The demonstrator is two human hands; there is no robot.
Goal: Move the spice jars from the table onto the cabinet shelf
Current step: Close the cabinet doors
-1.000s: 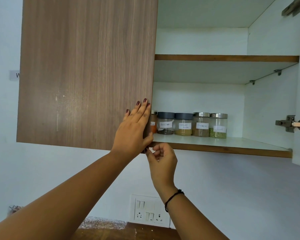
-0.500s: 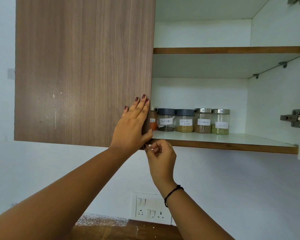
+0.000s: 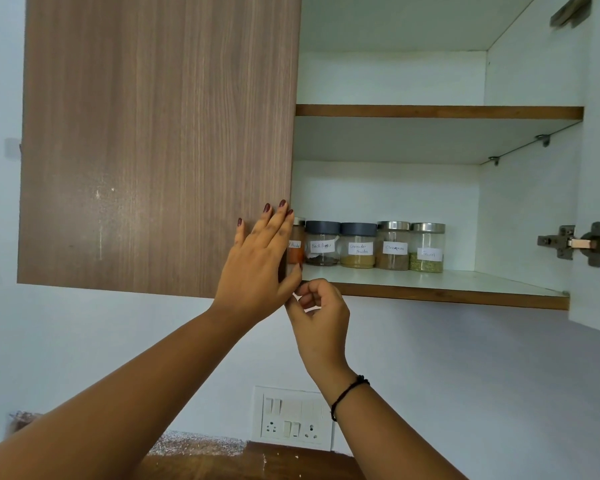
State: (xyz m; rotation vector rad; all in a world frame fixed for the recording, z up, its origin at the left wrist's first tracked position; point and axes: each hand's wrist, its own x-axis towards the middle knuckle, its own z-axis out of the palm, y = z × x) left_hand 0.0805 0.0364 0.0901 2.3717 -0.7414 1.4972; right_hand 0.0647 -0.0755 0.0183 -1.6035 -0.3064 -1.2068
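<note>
Several labelled spice jars (image 3: 357, 244) stand in a row at the back of the lower cabinet shelf (image 3: 430, 284); the leftmost, with red powder (image 3: 297, 249), is half hidden behind the left door. My left hand (image 3: 257, 268) lies flat with straight fingers on the brown wooden left door (image 3: 160, 143) near its lower right edge. Just below the door's bottom corner, my right hand (image 3: 317, 313) has its fingers curled; whether it grips the door edge I cannot tell.
The upper shelf (image 3: 437, 111) holds nothing visible. The right door stands swung out at the right edge, with a metal hinge (image 3: 574, 242). A white switch and socket panel (image 3: 291, 419) is on the wall below, above a wooden table edge (image 3: 250, 462).
The view has shifted slightly; both hands stay at the left door's lower corner, and the jars have not moved.
</note>
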